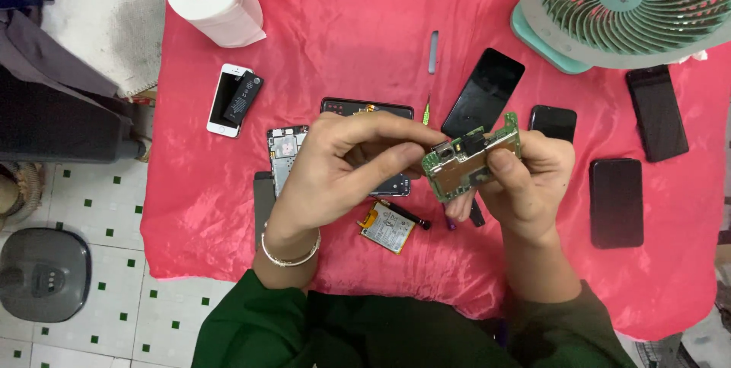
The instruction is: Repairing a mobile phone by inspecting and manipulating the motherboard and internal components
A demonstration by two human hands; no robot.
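Gripping the green circuit board (472, 164) in both hands — left hand (343, 174), right hand (525, 177) — already out of its opened phone (288, 155), battery (388, 228) lying near the tabletop's front edge.

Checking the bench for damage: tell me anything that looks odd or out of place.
A loose black battery lies askew across the white phone. An opened phone shows its insides beside the left hand. The right hand holds a bare green circuit board.

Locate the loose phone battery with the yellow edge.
In the head view, the battery lies flat on the red cloth, just below the left hand, beside a dark pen-like tool near the cloth's front edge.
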